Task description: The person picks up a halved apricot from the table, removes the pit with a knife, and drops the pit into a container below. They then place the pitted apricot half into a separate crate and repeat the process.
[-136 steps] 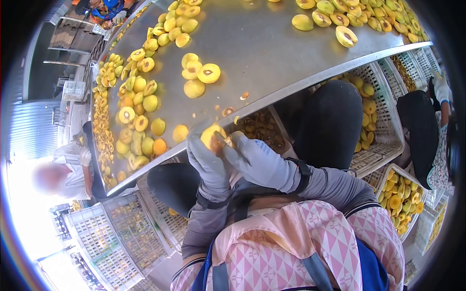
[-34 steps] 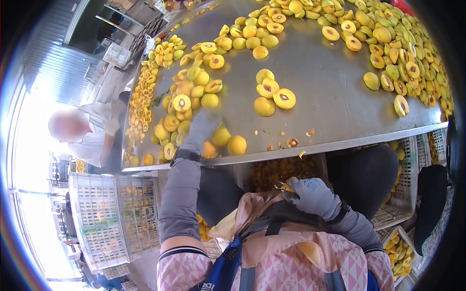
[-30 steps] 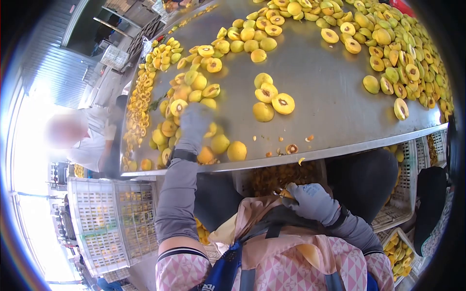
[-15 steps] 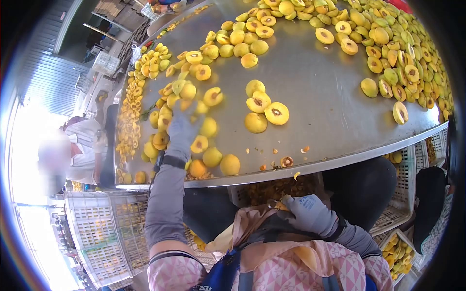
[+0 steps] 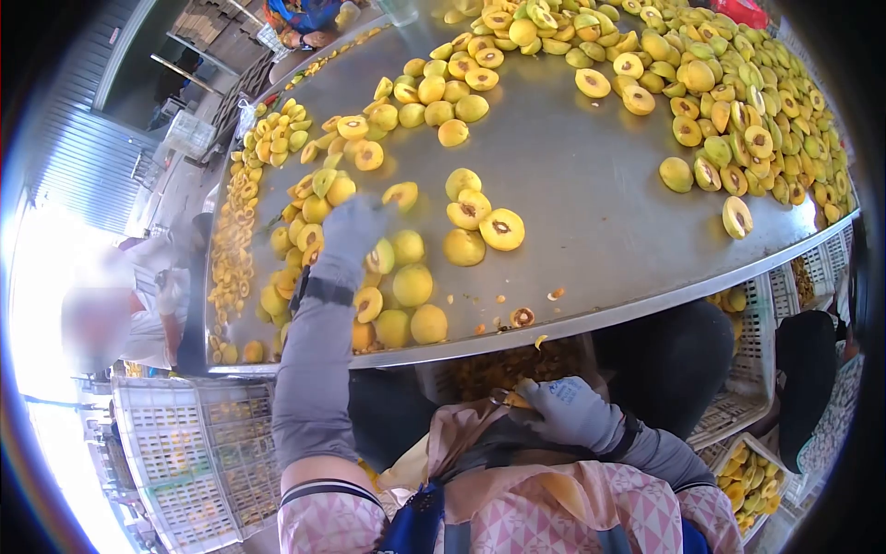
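Note:
Among the yellow fruit on the metal table, my left hand in a grey glove reaches over the left part. Its fingers are blurred, and a halved fruit lies close beside them. Whole fruit sit just right of that wrist. My right hand, also gloved, is closed near my lap around a small tool with an orange handle. Several cut halves with brown centres rest in the middle of the table.
A large heap of halved fruit covers the right side. Small cut pieces line the left edge. White crates stand below at left and right. One person is at the left, another at the far edge.
The view has shifted slightly, moving the table's contents left in the picture. My left hand has moved a little among the fruit; my right hand remains closed on the tool near my lap.

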A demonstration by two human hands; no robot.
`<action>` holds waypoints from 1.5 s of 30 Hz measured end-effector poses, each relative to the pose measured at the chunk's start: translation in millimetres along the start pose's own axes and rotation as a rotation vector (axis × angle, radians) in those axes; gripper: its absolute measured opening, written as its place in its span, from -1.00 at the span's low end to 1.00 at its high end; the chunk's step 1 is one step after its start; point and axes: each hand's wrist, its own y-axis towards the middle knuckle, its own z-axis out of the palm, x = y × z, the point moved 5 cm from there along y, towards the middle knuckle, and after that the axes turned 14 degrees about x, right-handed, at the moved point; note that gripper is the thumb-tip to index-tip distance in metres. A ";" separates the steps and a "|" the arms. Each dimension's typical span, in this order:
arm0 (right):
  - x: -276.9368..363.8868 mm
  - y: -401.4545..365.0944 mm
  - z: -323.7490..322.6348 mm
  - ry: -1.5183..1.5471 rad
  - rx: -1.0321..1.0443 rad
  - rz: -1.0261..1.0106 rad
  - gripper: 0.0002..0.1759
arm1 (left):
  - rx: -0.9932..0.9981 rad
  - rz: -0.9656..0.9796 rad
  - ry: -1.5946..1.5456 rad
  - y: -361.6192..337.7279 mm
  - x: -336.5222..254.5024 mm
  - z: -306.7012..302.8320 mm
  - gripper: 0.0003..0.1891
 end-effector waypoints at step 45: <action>42.6 -13.6 -20.6 0.122 -0.357 -0.156 -0.66 | -0.229 0.391 -0.845 -233.9 -203.4 63.1 -0.71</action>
